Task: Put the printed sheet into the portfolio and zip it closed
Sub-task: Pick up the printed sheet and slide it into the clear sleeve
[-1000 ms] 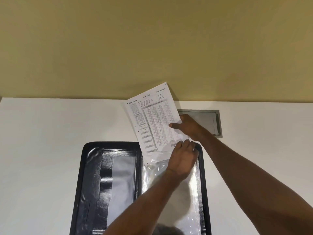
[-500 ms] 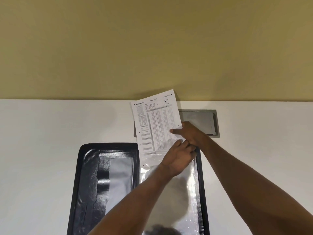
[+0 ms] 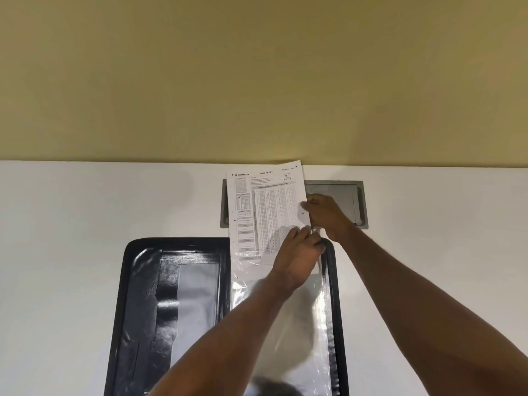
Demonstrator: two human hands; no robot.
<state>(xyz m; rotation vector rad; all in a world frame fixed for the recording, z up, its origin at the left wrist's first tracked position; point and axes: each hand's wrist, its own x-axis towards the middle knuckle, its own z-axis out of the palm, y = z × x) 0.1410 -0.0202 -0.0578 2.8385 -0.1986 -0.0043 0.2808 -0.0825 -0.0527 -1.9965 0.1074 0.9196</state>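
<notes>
White desk (image 3: 71,252): both hands pinch the sheet (image 3: 265,212), right (image 3: 325,215), left (image 3: 297,255); slide it squarely down into the portfolio (image 3: 137,310) sleeve (image 3: 285,324).

The only readable text stands on the printed sheet (image 3: 265,210), above the left hand (image 3: 297,258) and to the left of the right hand (image 3: 325,215). At the top middle of the sheet, the title reads "OMR SHEET". At the top left corner, next to a small dark mark, there is a brand word that seems to read "VIDYAPEETH", but the letters are small. At the top right corner, there are the words "Original Copy", a little blurred. Under the title there are some short lines of text and a big grid of rows and columns; they are too small to read. Nothing else in view carries text.
</notes>
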